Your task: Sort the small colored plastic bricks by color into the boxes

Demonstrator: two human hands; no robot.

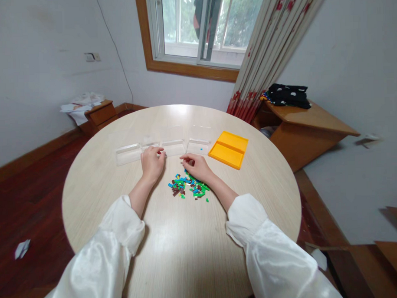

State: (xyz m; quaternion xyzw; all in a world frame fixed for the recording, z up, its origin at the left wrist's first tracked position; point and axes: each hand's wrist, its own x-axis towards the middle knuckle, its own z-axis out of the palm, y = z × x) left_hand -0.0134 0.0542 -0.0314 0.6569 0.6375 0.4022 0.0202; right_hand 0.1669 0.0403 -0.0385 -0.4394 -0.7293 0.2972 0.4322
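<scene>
Several loose building bricks [177, 184] in green, blue, brown, white and yellow lie in a pile on the round table. My right hand [197, 167] hovers at the far side of this pile, its fingers curled together in a pinch; what they hold, if anything, is too small to make out. To its left, my left hand [151, 163] is half closed in front of the clear plastic boxes [129, 156], thumb and fingertips near each other. Something pale shows by its fingertips, too small to name. One small blue brick [201, 149] lies in the right-hand clear box.
An open yellow case [229, 150] lies right of the clear boxes on the pale wooden table [175, 241]. A wooden cabinet with dark cloth [289, 96] stands beyond the table at right, a small cabinet [101, 115] at left. A curtain [273, 46] hangs beside the window.
</scene>
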